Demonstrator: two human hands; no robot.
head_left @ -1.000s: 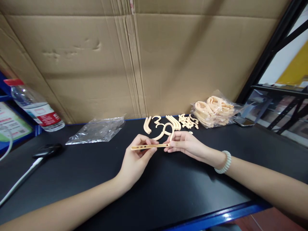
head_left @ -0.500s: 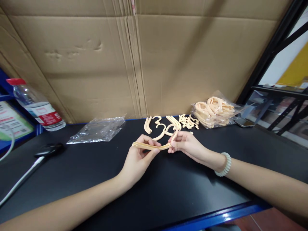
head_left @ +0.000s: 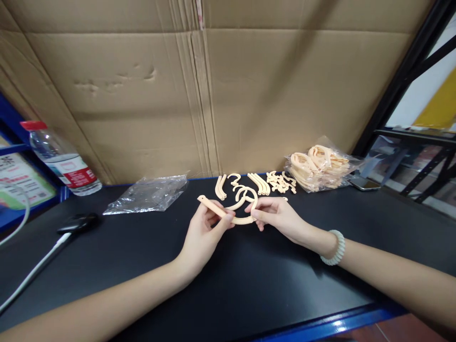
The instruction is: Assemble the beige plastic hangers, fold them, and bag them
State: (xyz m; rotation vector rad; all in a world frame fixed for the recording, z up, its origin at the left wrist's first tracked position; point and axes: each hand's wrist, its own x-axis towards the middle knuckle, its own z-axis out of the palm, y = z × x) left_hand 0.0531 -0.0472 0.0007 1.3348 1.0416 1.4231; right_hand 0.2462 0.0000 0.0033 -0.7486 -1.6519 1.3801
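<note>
Between the thumb and fingers of my left hand (head_left: 199,235) is a cream plastic hanger arm (head_left: 243,221), its holed end pointing up to the left. My right hand (head_left: 285,219) pinches the spot where this arm meets a curved cream hook (head_left: 255,197); the fingers partly hide the joint. Both hands are closed on the piece, held above the table. Just behind it lies another hanger (head_left: 235,205) with a hook, partly covered by the held one. Farther back are a loose hook (head_left: 234,178) and two groups of hanger arms (head_left: 221,187).
Small cream hook pieces (head_left: 280,182) lie in a pile beside a clear bag of hanger parts (head_left: 317,166). A phone (head_left: 365,183) is at the right. Leftward are an empty plastic bag (head_left: 149,194), a water bottle (head_left: 69,164) and a black device (head_left: 76,223) with a white cable. Cardboard (head_left: 142,118) stands behind.
The held hanger has been tilted: its left end has risen and its flat side now faces me. The hook has leaned leftward. The view has shifted slightly.
</note>
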